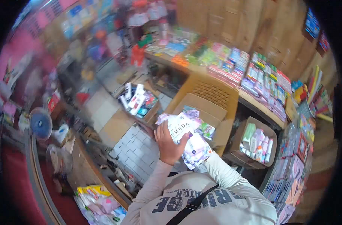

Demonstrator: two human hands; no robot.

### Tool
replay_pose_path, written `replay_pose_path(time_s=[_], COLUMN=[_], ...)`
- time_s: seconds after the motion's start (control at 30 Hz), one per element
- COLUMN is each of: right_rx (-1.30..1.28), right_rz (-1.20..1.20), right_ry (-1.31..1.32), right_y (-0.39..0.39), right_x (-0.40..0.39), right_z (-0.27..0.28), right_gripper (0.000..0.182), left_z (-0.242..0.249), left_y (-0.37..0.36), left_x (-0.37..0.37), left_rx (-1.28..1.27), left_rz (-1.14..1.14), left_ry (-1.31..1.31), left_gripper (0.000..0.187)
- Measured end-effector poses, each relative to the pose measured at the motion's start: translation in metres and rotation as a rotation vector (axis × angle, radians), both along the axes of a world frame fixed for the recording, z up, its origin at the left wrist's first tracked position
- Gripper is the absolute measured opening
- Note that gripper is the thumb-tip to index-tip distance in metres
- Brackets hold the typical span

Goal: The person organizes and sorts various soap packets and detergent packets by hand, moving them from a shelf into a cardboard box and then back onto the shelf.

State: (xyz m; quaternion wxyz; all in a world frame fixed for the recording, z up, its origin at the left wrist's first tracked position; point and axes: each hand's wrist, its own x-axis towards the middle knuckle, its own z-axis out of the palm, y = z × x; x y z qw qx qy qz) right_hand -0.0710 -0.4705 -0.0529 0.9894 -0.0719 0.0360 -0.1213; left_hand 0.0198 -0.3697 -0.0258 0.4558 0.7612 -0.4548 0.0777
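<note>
Frame centre | left hand (168, 145) grips white packet (180, 123) | right hand hidden, I cannot tell | seems soft, light, slippery; edges best

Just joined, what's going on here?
Someone in a shop-like space is holding a white-and-purple packet, left hand spread across its face; the right hand is hidden behind it. Just beyond is an open carton with more packaged goods inside, apparently set on a tan chair. A box of bottles stands to the right.
</note>
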Motion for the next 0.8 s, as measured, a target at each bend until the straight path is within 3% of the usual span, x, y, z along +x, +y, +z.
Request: replay_pose_path(time_s=[0.13, 0.17, 0.23, 0.27, 0.3, 0.4, 0.43, 0.53, 0.57, 0.6, 0.67, 0.7, 0.73, 0.77, 0.8], right_rx=[-0.077, -0.097, -0.156, -0.318, -0.482, -0.77, -0.831, -2.427, -2.542, -2.654, -2.735, -2.737, -2.732, -2.82, -2.802], right_rz=[0.15, 0.184, 0.336, 0.376, 0.412, 0.5, 0.518, 0.377, 0.422, 0.467, 0.379, 0.367, 0.366, 0.537, 0.57], right_ry=[0.107, 0.144, 0.214, 0.244, 0.262, 0.221, 0.195, 0.1, 0.034, -0.037, -0.302, -0.389, -0.472, -0.51, -0.436], right_y=[0.044, 0.056, 0.094, 0.105, 0.111, 0.123, 0.127, 0.129, 0.133, 0.138, 0.14, 0.142, 0.155, 0.16, 0.17], right_x=[0.037, 0.043, 0.065, 0.069, 0.072, 0.099, 0.112, 0.147, 0.158, 0.166, 0.193, 0.205, 0.209, 0.219, 0.223], right_z=[0.018, 0.022, 0.021, 0.01, -0.006, -0.013, -0.011, -0.013, -0.015, -0.021, -0.042, -0.047, -0.036, -0.021, -0.003], right_gripper=[0.048, 0.046, 0.043, 0.041, 0.04, 0.034, 0.032, 0.023, 0.019, 0.015, 0.014, 0.014, 0.014, 0.015, 0.016], left_z=[0.023, 0.019, 0.022, 0.021, 0.017, 0.011, 0.049, 0.073, 0.071, 0.075, 0.052, 0.075, 0.076, 0.075, 0.073], left_y=[0.056, 0.069, 0.12, 0.137, 0.155, 0.2, 0.217, 0.262, 0.274, 0.28, 0.282, 0.295, 0.304, 0.313, 0.321], left_x=[0.034, 0.043, 0.064, 0.071, 0.077, 0.084, 0.07, 0.053, 0.054, 0.054, 0.04, 0.029, 0.027, 0.024, 0.02], left_rx=[0.227, 0.179, 0.244, 0.262, 0.259, -0.221, -0.225, -0.329, -0.244, -0.305, -0.299, -0.044, -0.129, -0.213, -0.298], left_rz=[0.199, 0.257, 0.338, 0.331, 0.349, 0.121, 0.143, 0.33, 0.59, 0.585, 0.512, 0.405, 0.54, 0.673, 0.803], left_ry=[0.015, -0.059, 0.29, 0.469, 0.503, 0.722, 0.695, 0.273, 0.306, 0.305, -0.11, 0.048, 0.099, 0.157, 0.22], left_gripper=[0.074, 0.066, 0.067, 0.067, 0.053, 0.032, 0.015, 0.012, 0.008, 0.007, 0.014, 0.016, 0.016, 0.016, 0.016])
